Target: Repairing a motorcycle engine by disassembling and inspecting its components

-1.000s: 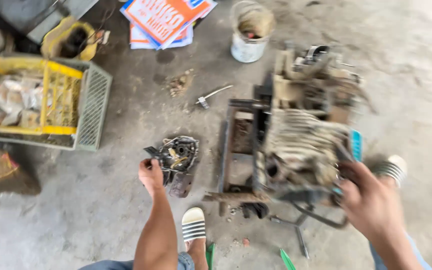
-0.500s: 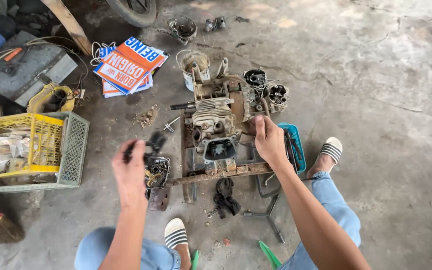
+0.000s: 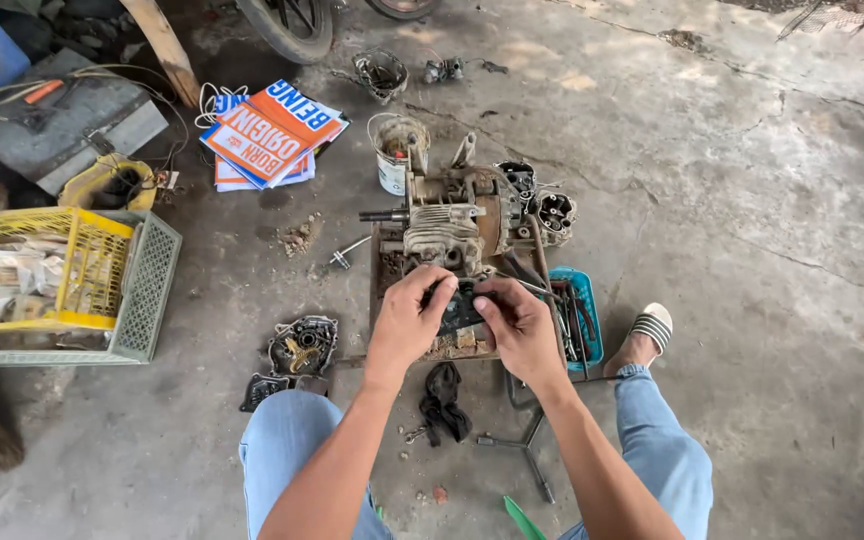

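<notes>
Engine part (image 3: 460, 306): one, small, dark, boxy metal piece, pinched between both hands just in front of the engine, above the metal stand.
Left hand (image 3: 410, 318): one, fingers curled around the left end of the engine part, grasping it.
Right hand (image 3: 518, 322): one, thumb and fingers clamped on the right end of the same part.
Crates (image 3: 147, 290): two, nested at far left; yellow plastic lattice inside a grey-green one, stuffed with crumpled plastic bags.
Signs (image 3: 270, 132): a small stack, flat rectangles, orange, blue and white, lying on the concrete.
Engine covers (image 3: 303, 346): two, round-edged, greasy grey metal, on the floor left of the knee.
Bucket (image 3: 395, 150): one, white, cylindrical, stained, behind the engine.
Engine (image 3: 449, 225): one, finned cast metal, dirty and rust-toned, sitting on a low rusty metal stand (image 3: 384, 262).
Rag (image 3: 446, 402): one, black, crumpled cloth, on the floor below the hands.
Tray (image 3: 589, 312): one, teal plastic, rectangular, holding several long metal tools, right of the stand.
Sandal (image 3: 652, 325): one in view, striped white and dark, on the right foot.
Floor (image 3: 752, 200): cracked grey concrete, stained.
</notes>
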